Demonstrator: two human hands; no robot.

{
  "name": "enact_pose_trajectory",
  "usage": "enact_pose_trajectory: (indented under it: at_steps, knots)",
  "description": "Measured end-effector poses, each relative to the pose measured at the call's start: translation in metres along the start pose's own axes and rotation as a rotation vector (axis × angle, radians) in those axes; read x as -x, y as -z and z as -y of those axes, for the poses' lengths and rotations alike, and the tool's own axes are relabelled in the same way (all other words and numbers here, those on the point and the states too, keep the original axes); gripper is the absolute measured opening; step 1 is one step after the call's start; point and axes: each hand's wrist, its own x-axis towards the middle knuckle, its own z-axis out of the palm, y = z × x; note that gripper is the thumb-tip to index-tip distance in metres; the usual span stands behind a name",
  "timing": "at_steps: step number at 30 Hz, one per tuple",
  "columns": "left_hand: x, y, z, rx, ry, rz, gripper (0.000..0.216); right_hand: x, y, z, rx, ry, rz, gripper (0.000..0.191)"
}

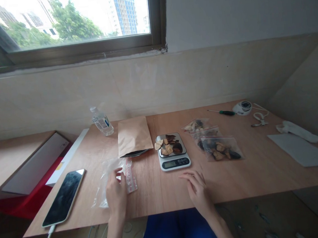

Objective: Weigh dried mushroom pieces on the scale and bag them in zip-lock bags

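Note:
My left hand [116, 190] rests over a small stack of clear zip bags [102, 191], its fingers loosely bent and apart, with nothing visibly gripped. My right hand [197, 189] lies low over the table just in front of a white digital scale [175, 163], fingers stretched out and holding nothing. On the scale's metal plate sits a loose pile of dried slices [167, 150], some pale and some dark brown. Behind the bags lies a brown kraft pouch [134, 135], its mouth facing me and slightly parted.
Right of the scale lie several filled zip bags [219, 152] of dried pieces. A water bottle [102, 121] stands at the back left; a phone [64, 199] on a cable lies front left. Farther right are a screwdriver [226, 113], a dome camera [242, 108] and a grey sheet [301, 151].

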Motion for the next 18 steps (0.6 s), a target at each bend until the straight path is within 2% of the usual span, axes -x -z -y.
enact_pose_trajectory:
  at_steps: [4,8,11,15,18]
  knots:
    - [-0.004,0.001,-0.008,-0.027,-0.069,-0.058,0.034,-0.002,-0.005,0.009,-0.041,0.003,0.021,0.035]
    - [-0.033,-0.010,-0.013,-0.120,-0.206,-0.113,0.044,-0.003,-0.011,0.021,-0.104,0.025,0.055,0.037]
    - [-0.062,-0.020,-0.014,-0.208,-0.282,-0.038,0.049,-0.003,-0.016,0.030,-0.158,0.047,0.084,0.037]
    - [-0.088,-0.021,-0.016,-0.227,-0.321,0.105,0.030,-0.013,-0.021,0.049,-0.227,0.084,0.159,0.039]
    - [-0.091,-0.009,-0.023,-0.191,-0.269,0.072,0.024,-0.040,-0.031,0.069,-0.235,0.182,0.236,0.040]
